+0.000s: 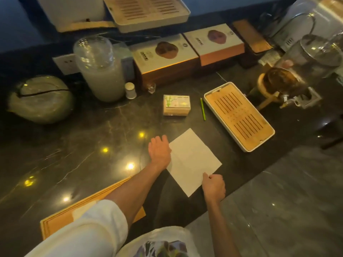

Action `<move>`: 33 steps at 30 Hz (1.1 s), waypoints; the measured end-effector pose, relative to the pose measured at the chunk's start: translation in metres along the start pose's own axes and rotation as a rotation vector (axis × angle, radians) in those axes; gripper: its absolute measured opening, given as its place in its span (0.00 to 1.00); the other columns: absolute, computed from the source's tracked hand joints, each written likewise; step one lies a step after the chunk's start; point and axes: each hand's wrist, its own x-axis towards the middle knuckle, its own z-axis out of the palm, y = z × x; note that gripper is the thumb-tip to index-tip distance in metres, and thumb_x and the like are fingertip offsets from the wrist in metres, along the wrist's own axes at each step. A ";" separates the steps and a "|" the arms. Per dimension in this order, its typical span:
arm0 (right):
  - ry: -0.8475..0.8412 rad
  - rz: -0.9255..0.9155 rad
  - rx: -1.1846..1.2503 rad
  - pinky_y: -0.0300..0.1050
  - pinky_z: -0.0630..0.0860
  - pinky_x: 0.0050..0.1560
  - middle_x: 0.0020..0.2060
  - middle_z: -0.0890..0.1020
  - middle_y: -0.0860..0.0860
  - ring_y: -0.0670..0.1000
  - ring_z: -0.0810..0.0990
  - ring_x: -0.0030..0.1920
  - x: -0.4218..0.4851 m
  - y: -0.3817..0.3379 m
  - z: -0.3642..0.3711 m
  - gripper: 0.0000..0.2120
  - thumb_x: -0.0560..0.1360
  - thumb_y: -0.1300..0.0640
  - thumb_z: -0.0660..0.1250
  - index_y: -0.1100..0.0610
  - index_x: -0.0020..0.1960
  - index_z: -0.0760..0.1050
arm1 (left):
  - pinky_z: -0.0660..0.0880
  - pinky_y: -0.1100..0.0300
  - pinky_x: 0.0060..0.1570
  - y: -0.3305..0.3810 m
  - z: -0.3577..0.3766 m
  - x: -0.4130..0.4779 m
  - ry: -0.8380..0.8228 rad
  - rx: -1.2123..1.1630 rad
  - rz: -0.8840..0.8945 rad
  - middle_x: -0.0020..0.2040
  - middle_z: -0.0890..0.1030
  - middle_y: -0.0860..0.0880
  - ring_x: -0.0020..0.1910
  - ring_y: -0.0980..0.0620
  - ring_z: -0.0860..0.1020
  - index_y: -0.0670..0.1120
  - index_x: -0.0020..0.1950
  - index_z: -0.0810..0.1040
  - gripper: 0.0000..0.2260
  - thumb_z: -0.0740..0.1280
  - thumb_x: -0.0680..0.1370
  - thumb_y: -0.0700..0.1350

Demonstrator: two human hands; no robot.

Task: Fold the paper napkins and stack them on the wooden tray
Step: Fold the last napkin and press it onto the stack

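Napkin (193, 160): one white sheet, lying flat and unfolded on the dark worktop (92, 138), turned like a diamond in front of me.
Tray (239, 115): one wooden slatted tray in a white frame, to the right of the napkin and apart from it; nothing lies on it.
Napkin box (176, 105): one small box with a bamboo print, beyond the napkin, near the tray's left end.
Pen (203, 109): one green pen, lying between the box and the tray.
Wooden board (61, 219): one flat board at the near left edge, partly under my left arm.
Brown boxes (167, 60): two, side by side at the back.
Left hand (159, 151): my arm reaches forward, palm down, fingers spread loosely, resting on the napkin's left edge.
Right hand (213, 184): curled, thumb and fingers pinching the napkin's near right edge.
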 end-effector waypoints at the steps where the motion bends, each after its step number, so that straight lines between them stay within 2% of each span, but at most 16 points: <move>1: 0.022 -0.012 -0.017 0.51 0.76 0.50 0.52 0.83 0.58 0.60 0.81 0.50 0.000 -0.003 0.002 0.14 0.79 0.50 0.65 0.61 0.54 0.81 | 0.69 0.53 0.61 -0.001 0.004 0.005 -0.011 0.012 -0.015 0.65 0.76 0.42 0.65 0.43 0.72 0.45 0.65 0.73 0.16 0.66 0.81 0.52; 4: 0.036 -0.018 -0.053 0.47 0.72 0.45 0.51 0.81 0.57 0.56 0.78 0.46 -0.001 -0.011 0.006 0.12 0.81 0.54 0.62 0.60 0.56 0.78 | 0.66 0.52 0.63 -0.003 0.009 0.011 -0.088 -0.015 -0.060 0.66 0.74 0.42 0.66 0.42 0.69 0.46 0.65 0.76 0.16 0.63 0.81 0.53; 7: -0.033 -0.053 0.073 0.47 0.71 0.46 0.49 0.78 0.54 0.53 0.73 0.46 -0.003 -0.018 0.005 0.10 0.81 0.55 0.62 0.58 0.58 0.75 | 0.68 0.49 0.64 -0.016 -0.006 0.009 -0.198 -0.139 -0.052 0.62 0.76 0.43 0.63 0.42 0.71 0.47 0.60 0.78 0.12 0.64 0.80 0.50; 8: -0.083 -0.045 0.180 0.47 0.71 0.46 0.49 0.76 0.53 0.52 0.73 0.47 -0.003 -0.022 0.002 0.09 0.81 0.55 0.63 0.57 0.58 0.75 | 0.72 0.48 0.62 -0.026 -0.014 0.007 -0.257 -0.325 -0.043 0.57 0.79 0.45 0.59 0.43 0.74 0.47 0.55 0.79 0.08 0.65 0.80 0.49; 10: -0.254 0.009 0.431 0.44 0.71 0.37 0.44 0.76 0.53 0.50 0.73 0.41 -0.005 -0.028 -0.008 0.06 0.81 0.57 0.65 0.58 0.56 0.75 | 0.76 0.46 0.60 -0.051 -0.034 -0.003 -0.408 -0.989 -0.116 0.50 0.81 0.47 0.52 0.48 0.79 0.46 0.52 0.79 0.07 0.68 0.80 0.49; 12: -0.497 0.074 0.685 0.38 0.65 0.24 0.34 0.73 0.52 0.45 0.70 0.29 -0.012 -0.034 -0.020 0.04 0.81 0.58 0.65 0.58 0.49 0.77 | 0.77 0.46 0.59 -0.076 -0.048 -0.022 -0.406 -1.725 -0.286 0.53 0.83 0.44 0.54 0.46 0.81 0.45 0.54 0.78 0.10 0.67 0.81 0.51; 13: -0.615 0.119 0.838 0.35 0.62 0.20 0.32 0.72 0.51 0.44 0.68 0.26 -0.019 -0.038 -0.024 0.04 0.81 0.59 0.65 0.58 0.48 0.77 | 0.77 0.47 0.58 -0.087 -0.048 -0.033 -0.349 -1.939 -0.355 0.57 0.83 0.42 0.56 0.44 0.82 0.46 0.55 0.78 0.12 0.65 0.81 0.53; 14: -0.717 0.171 0.976 0.33 0.61 0.18 0.30 0.73 0.50 0.42 0.69 0.24 -0.027 -0.041 -0.025 0.03 0.81 0.61 0.65 0.58 0.48 0.77 | 0.77 0.48 0.57 -0.093 -0.045 -0.045 -0.319 -2.014 -0.388 0.59 0.83 0.41 0.59 0.43 0.81 0.47 0.56 0.77 0.14 0.64 0.81 0.56; 16: -0.869 0.254 1.108 0.32 0.60 0.16 0.27 0.74 0.50 0.42 0.70 0.22 -0.048 -0.048 -0.020 0.03 0.81 0.63 0.64 0.58 0.51 0.76 | 0.78 0.49 0.57 -0.098 -0.032 -0.070 -0.366 -1.911 -0.402 0.60 0.84 0.44 0.61 0.44 0.81 0.51 0.63 0.76 0.21 0.63 0.79 0.63; 18: -0.974 0.326 1.108 0.32 0.59 0.14 0.24 0.71 0.50 0.42 0.68 0.19 -0.070 -0.050 -0.009 0.04 0.82 0.64 0.62 0.60 0.49 0.75 | 0.79 0.49 0.56 -0.095 -0.019 -0.091 -0.485 -1.874 -0.424 0.59 0.85 0.42 0.59 0.43 0.83 0.50 0.67 0.75 0.25 0.64 0.78 0.65; 21: -1.064 0.384 1.099 0.32 0.59 0.13 0.22 0.70 0.50 0.42 0.66 0.17 -0.093 -0.042 0.003 0.07 0.82 0.64 0.60 0.61 0.46 0.73 | 0.83 0.52 0.48 -0.091 -0.014 -0.108 -0.451 -1.831 -0.518 0.56 0.84 0.39 0.54 0.42 0.85 0.45 0.63 0.77 0.20 0.69 0.78 0.57; 24: -1.139 0.419 1.189 0.34 0.60 0.15 0.31 0.76 0.53 0.43 0.68 0.19 -0.098 -0.027 0.001 0.06 0.82 0.61 0.61 0.61 0.52 0.76 | 0.80 0.56 0.43 -0.092 -0.011 -0.113 -0.321 -1.692 -0.555 0.54 0.84 0.43 0.51 0.46 0.83 0.41 0.63 0.77 0.16 0.72 0.78 0.46; 27: -1.254 0.399 1.353 0.35 0.62 0.18 0.33 0.76 0.50 0.43 0.71 0.22 -0.097 -0.016 -0.006 0.08 0.79 0.57 0.63 0.59 0.53 0.78 | 0.82 0.54 0.42 -0.095 -0.015 -0.122 -0.382 -1.824 -0.575 0.52 0.83 0.42 0.50 0.45 0.82 0.39 0.62 0.78 0.14 0.71 0.78 0.40; 30: -1.258 0.325 1.372 0.35 0.64 0.20 0.34 0.76 0.50 0.43 0.73 0.25 -0.099 -0.010 -0.009 0.11 0.77 0.56 0.65 0.59 0.58 0.78 | 0.80 0.42 0.54 -0.097 -0.013 -0.129 -0.394 -2.127 -0.516 0.58 0.81 0.38 0.57 0.39 0.80 0.40 0.64 0.77 0.15 0.68 0.79 0.45; 31: -1.222 0.311 1.327 0.35 0.65 0.19 0.34 0.76 0.51 0.44 0.74 0.25 -0.100 -0.007 -0.009 0.11 0.77 0.57 0.66 0.59 0.57 0.78 | 0.77 0.37 0.59 -0.098 -0.011 -0.129 -0.380 -2.189 -0.471 0.62 0.80 0.37 0.62 0.36 0.79 0.41 0.66 0.76 0.16 0.68 0.80 0.47; 33: -1.146 0.297 1.176 0.34 0.67 0.18 0.31 0.78 0.52 0.44 0.75 0.24 -0.100 0.001 -0.003 0.06 0.79 0.59 0.66 0.60 0.53 0.78 | 0.74 0.36 0.65 -0.100 -0.007 -0.129 -0.351 -2.208 -0.387 0.68 0.77 0.36 0.67 0.34 0.76 0.42 0.71 0.73 0.19 0.67 0.81 0.47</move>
